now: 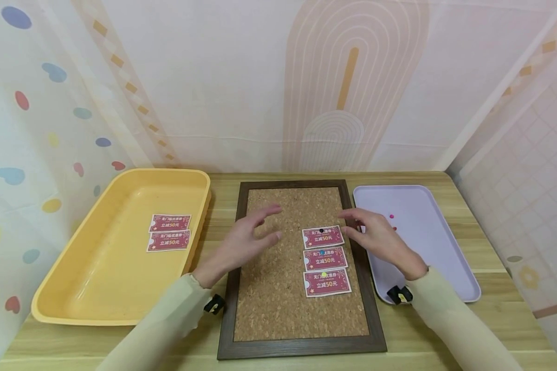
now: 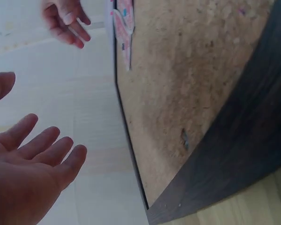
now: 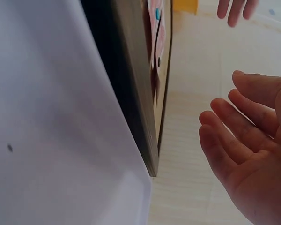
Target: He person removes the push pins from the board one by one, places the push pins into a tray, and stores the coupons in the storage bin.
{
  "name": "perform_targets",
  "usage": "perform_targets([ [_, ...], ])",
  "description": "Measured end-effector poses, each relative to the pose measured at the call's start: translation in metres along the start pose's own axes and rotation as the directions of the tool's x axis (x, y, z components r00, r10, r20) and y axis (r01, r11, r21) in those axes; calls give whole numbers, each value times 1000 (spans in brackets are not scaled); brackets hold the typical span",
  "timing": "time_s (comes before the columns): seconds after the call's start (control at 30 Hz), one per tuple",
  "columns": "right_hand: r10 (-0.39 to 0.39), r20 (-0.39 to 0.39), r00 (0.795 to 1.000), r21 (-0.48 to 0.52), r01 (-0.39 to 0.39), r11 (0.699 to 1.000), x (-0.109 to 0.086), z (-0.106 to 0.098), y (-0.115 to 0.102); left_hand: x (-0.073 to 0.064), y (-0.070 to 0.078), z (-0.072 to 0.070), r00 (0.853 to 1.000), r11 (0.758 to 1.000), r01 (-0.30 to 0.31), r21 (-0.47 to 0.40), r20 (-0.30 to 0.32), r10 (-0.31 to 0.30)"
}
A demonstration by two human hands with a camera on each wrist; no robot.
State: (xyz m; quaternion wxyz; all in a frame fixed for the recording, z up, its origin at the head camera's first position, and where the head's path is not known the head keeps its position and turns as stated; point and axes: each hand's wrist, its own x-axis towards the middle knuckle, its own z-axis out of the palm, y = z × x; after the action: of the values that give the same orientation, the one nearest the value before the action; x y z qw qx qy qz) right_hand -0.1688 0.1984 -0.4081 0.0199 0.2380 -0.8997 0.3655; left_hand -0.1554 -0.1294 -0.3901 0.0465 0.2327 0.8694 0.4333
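Note:
My left hand hovers over the left part of a framed cork board, its fingers relaxed and nothing in them. Over the board's right edge is my right hand, also holding nothing; its loosely bent fingers are nearest the top coupon. Below that one lie a middle coupon and a bottom coupon, in a column on the cork. Black, blue and yellow pins sit at their upper edges. The right wrist view shows the right hand with its palm exposed.
A deep yellow tray stands to the left, with two more coupons inside. On the right lies a shallow purple tray holding a pink pin and a red one. A curtain hangs behind the wooden table.

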Motion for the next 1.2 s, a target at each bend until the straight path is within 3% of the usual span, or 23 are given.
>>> perform_targets([
  [0.4,-25,105,994,-63,31,998,15,10,-4,14,-1,23,989,990,-10,141,148,-11],
  [0.7,11,179,984,-59,0,998,27,15,-6,26,-1,35,990,982,20,185,134,-46],
  [1.2,36,256,966,-113,-7,994,44,21,-4,46,-3,46,980,988,102,117,160,-120],
])
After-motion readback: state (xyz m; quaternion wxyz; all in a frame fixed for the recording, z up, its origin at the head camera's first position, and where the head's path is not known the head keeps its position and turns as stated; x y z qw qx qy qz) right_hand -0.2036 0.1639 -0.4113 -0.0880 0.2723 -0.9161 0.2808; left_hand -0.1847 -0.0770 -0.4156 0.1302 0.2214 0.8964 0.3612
